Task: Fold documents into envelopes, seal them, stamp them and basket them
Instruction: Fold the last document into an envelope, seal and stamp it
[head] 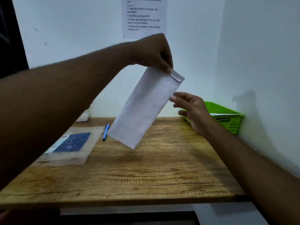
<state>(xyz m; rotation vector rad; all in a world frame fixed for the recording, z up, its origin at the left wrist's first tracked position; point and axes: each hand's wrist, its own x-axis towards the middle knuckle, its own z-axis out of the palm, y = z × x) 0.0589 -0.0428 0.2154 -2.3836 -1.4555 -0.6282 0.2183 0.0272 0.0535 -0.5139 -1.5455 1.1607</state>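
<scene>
My left hand (154, 52) pinches the top corner of a long white envelope (142, 109) by its grey flap end, so that it hangs tilted in the air above the wooden surface (146, 172). My right hand (191, 109) is open with loose fingers just beside the envelope's right edge, holding nothing. A green basket (227, 117) with a white sheet inside sits at the surface's far right corner, while a blue pen (105, 132) and a clear plastic sleeve (71, 145) lie to the left.

Matt paper envelope (142, 109); grained wooden table (146, 172)
</scene>
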